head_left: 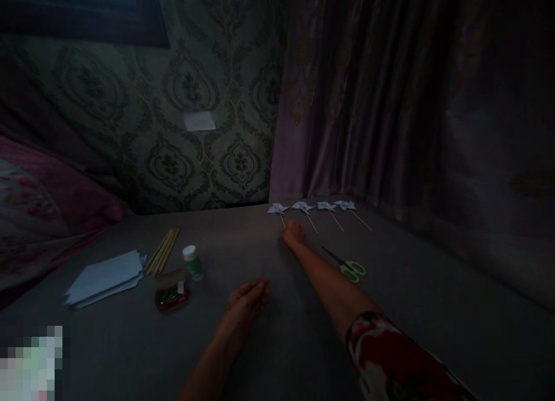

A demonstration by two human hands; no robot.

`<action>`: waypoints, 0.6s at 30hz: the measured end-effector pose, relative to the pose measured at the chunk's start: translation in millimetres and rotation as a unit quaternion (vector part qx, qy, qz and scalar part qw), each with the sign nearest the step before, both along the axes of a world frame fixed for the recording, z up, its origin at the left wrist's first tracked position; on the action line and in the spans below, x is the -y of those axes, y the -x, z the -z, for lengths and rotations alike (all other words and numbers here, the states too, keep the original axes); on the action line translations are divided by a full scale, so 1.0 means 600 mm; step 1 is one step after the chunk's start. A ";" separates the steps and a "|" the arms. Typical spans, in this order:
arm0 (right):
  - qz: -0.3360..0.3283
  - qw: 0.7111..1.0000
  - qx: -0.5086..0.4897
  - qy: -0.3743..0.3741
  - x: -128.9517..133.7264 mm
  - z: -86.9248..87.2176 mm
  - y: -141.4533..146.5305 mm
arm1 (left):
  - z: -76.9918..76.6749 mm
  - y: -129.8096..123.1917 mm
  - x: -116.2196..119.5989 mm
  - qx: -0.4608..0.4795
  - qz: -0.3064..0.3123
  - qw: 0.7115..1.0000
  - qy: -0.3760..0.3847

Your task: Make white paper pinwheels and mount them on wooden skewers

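Four-part row at the back of the grey surface: paper pinwheels on thin sticks, the leftmost pinwheel (278, 208) among them. My right hand (294, 233) is closed around the lower end of that pinwheel's stick. Near the middle front, my left hand (248, 301) hovers with its fingers curled together; whatever they may hold is too small to make out. Green-handled scissors (353, 269) lie to the right, beside my right forearm. Left of my left hand are a small open red box (172, 297) of metal pieces and an upright white-and-green glue bottle (193, 263).
At the left lie a stack of white paper (106, 278) and a bundle of wooden sticks (162, 250). A patterned wall rises behind the surface (225, 239), with a curtain (329, 100) at the right and pink floral fabric (47, 198) at the left.
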State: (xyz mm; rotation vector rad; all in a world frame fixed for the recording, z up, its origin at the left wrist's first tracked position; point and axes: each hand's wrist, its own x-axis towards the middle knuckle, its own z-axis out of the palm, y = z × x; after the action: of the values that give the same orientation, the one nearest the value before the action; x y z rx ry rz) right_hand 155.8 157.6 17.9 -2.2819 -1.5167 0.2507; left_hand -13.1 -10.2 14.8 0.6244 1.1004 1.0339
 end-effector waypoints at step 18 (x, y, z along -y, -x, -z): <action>-0.004 1.000 0.001 0.008 0.010 -0.009 -0.001 | 0.003 0.000 0.001 -0.005 0.004 1.000 -0.018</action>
State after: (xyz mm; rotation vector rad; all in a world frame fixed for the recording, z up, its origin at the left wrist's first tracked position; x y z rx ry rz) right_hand 156.2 151.6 23.2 -2.2897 -1.5316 0.2637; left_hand -13.3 -10.6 12.9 0.6625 1.0885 1.0460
